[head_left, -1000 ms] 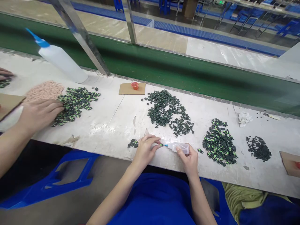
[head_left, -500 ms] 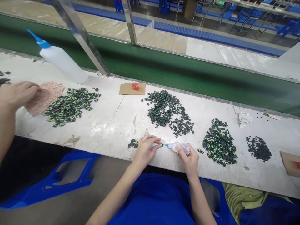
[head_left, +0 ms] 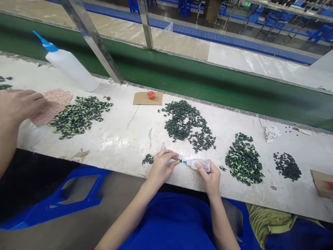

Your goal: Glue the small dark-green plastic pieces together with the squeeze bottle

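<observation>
My left hand [head_left: 163, 164] pinches a small dark green part with bright green marks [head_left: 179, 160] between thumb and fingertips. My right hand [head_left: 210, 176] is wrapped round a small clear squeeze bottle [head_left: 199, 164], its blue tip pointing left at the part. Tip and part are very close; whether they touch is too small to tell. A few dark pieces [head_left: 148, 159] lie left of my left hand. Beyond my hands spreads a pile of small dark green pieces [head_left: 179, 119]. Right of my right hand is a pile of black and bright green parts [head_left: 244, 159].
At the left, a person's hand [head_left: 22, 104] is over pink pieces [head_left: 56, 100], beside another black-green pile [head_left: 78, 118] and a large white bottle [head_left: 73, 69]. A red cup [head_left: 151, 94] sits on cardboard [head_left: 139, 98]. Small black discs [head_left: 287, 166] lie right.
The view has shifted very slightly. At the far right edge, part of another hand now shows by the cardboard. My own hands have hardly moved.
</observation>
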A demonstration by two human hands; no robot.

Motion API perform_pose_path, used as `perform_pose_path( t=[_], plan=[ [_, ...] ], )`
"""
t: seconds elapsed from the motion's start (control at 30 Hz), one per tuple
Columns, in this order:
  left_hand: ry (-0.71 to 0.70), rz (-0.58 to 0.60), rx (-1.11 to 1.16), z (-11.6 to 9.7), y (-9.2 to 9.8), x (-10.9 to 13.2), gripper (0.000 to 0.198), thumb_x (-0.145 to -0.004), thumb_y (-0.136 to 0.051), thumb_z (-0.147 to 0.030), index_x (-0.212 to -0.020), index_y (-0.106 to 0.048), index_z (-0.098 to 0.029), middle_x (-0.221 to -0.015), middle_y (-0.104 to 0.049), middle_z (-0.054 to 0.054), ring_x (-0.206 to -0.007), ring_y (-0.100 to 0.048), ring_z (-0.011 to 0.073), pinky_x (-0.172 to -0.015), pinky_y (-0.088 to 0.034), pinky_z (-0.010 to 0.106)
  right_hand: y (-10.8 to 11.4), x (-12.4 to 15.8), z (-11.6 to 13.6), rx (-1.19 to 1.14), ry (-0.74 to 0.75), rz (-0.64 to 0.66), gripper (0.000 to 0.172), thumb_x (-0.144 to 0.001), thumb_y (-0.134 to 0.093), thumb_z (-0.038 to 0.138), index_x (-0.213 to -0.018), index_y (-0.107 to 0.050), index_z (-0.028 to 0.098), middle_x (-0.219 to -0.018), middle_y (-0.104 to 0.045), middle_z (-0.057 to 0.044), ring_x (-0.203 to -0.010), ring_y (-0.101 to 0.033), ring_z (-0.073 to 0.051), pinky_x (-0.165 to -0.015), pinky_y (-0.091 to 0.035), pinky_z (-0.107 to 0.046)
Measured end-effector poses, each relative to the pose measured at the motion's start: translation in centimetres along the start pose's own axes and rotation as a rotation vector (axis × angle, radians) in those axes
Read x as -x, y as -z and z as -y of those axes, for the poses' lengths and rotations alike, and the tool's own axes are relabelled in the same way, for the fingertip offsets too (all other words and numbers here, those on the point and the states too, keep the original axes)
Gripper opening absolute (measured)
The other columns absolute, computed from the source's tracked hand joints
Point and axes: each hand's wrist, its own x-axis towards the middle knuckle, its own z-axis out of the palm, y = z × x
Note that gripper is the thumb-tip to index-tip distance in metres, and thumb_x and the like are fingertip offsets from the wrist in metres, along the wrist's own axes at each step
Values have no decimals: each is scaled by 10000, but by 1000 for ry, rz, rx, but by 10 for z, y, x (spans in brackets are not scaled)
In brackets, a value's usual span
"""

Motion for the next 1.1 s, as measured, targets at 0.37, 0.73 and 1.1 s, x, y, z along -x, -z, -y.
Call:
perform_pose_path(
  t=[0.37,0.73,1.1],
  plan=[
    [-10,26,-8,-2,2,1,195,-753,-673,-115,-920,-669,-214,-804,-736,22,-963,-614,243,-873,-476,417,7,-1,-10,-223,19,-67,259,-732,-644,410,-644,-577,175,-570,-551,18,-525,-512,-136,-509,-403,-261],
    [-53,83,-248,-43,-4,-21,58,-829,-631,-227,-852,-684,-223,-875,-718,49,-951,-569,269,-936,-319,501,20,-3,-13,-200,124,-158,405,-604,-784,295,-874,-490,223,-946,-700,-90,-892,-675,-240,-801,-516,-378],
    [-105,118,-339,-67,-44,-43,219,-841,-532,-49,-797,-672,-211,-826,-693,67,-932,-525,271,-877,-296,489,28,-10,-18,-6,75,-214,485,-572,-819,360,-962,-585,191,-1042,-701,-114,-930,-657,-251,-853,-514,-429]
  ],
)
